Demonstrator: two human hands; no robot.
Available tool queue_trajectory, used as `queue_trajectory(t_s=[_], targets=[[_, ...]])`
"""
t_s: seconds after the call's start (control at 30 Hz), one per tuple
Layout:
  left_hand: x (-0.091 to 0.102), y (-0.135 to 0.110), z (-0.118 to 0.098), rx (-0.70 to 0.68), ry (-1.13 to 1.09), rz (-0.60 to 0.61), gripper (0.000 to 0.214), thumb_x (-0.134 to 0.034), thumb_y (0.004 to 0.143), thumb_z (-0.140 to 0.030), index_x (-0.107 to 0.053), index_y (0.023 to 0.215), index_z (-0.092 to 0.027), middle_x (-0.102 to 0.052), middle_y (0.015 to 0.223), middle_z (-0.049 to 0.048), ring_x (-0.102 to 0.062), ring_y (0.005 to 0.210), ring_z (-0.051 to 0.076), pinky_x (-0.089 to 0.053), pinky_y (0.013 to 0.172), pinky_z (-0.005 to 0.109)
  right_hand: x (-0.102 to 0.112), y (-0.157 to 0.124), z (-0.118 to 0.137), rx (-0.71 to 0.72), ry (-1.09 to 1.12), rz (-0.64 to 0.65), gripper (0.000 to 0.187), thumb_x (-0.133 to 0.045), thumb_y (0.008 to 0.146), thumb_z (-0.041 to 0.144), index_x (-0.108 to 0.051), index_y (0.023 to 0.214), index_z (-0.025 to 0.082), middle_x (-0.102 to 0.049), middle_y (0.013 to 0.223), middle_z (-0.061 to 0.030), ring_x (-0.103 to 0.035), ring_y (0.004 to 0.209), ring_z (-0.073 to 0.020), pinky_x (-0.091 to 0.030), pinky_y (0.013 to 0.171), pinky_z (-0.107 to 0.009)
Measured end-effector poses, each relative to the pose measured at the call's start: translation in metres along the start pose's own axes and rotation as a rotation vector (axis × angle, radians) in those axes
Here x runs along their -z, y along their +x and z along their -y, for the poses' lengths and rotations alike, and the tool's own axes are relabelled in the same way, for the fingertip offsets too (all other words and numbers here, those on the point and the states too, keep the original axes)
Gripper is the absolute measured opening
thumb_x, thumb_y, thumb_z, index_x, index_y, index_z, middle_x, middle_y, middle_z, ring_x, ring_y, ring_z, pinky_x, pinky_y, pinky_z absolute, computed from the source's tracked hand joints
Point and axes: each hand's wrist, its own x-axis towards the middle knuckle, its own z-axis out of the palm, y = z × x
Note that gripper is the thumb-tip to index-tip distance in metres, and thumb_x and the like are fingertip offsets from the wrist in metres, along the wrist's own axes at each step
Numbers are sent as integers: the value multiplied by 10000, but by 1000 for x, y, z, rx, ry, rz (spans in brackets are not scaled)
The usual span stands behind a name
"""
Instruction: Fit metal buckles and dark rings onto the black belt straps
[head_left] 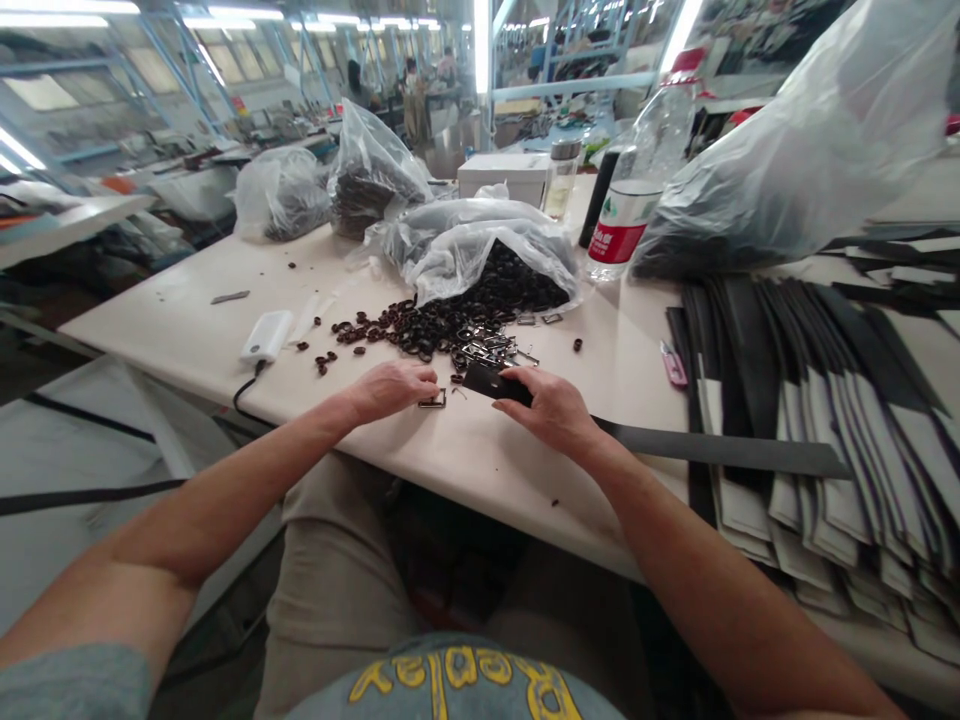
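Near the table's front edge, my left hand (397, 391) is closed, its fingertips on a small metal belt buckle (433, 403). My right hand (551, 405) pinches the end of a black belt strap (480, 381), thumb below and fingers above. A small slot shows in that end. The rest of the strap runs under my right wrist and out to the right, over a stack of straps. Beyond my hands lie a pile of shiny metal buckles (491, 346) and a heap of dark belt loops (420, 328). The buckle and the strap end are apart.
An open plastic bag (480, 235) of dark loops stands behind the heap. A white power bank (267, 338) with a cable sits left. On the right are a large plastic bottle (626, 200), a pink cutter (673, 365) and stacked black straps (787, 350).
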Motion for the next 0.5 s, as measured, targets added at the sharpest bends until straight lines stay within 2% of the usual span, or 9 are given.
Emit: queue_trajectory(t_s=[0.1,0.23,0.33,0.43,0.5], targets=[[0,5,-4,51,-74,10,148,-593,885,-107,-681,786,-173,-677,849,53,-586,721,162,-412,646,273,0,2,-1,-63,68,77,316,-816,822,207,-685,1110,202,-736,1038,-63,-687,931,-275,-480,774,-332],[-13,1,-7,361,-411,-136,104,-615,796,-119,-663,728,-180,-632,732,16,-554,639,140,-400,604,260,1,2,-1,-74,150,122,170,-759,849,166,-682,996,203,-729,914,-27,-670,821,-224,-440,714,-296],[-23,-3,-11,570,-630,-319,83,-611,791,-192,-656,722,-187,-633,712,3,-562,629,133,-424,597,252,2,1,0,-59,158,117,119,-723,855,158,-676,956,200,-715,863,-14,-649,760,-205,-419,672,-285],[-28,1,-20,747,-878,-579,120,-672,772,-302,-665,739,-187,-663,779,16,-589,676,138,-457,610,251,2,-2,5,-4,98,56,137,-713,829,135,-673,946,194,-711,884,-26,-648,784,-213,-421,686,-286],[-27,8,-28,862,-1079,-741,156,-717,740,-332,-660,732,-187,-649,731,-2,-570,639,122,-455,594,240,0,-4,8,45,38,10,146,-710,813,121,-671,936,191,-707,887,-36,-646,785,-216,-421,687,-288]])
